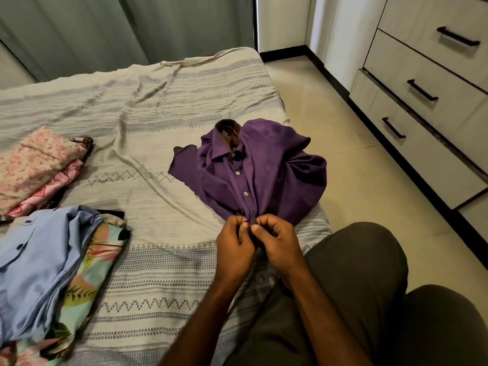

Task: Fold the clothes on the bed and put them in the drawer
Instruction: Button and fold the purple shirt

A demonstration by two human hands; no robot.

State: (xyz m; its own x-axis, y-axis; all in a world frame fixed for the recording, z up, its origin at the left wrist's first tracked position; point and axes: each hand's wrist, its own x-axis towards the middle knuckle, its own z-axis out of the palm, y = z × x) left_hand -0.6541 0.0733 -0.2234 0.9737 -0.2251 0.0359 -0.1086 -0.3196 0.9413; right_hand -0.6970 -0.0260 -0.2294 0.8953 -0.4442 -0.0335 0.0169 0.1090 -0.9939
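Left hand (235,243): fingers curled, pinching the bottom front edge of the purple shirt (258,175).
Right hand (277,241): fingers curled too, pinching the same edge, touching the left hand.
Purple shirt: lies crumpled on the bed (148,107) near its right side, collar away from the person, buttons up.
Blue shirt (39,260): on the bed at the left, on top of a leafy print cloth (89,276).
Pink clothes (34,170): stacked farther back on the left.
Drawers (427,88): by the floor on the right, all closed.
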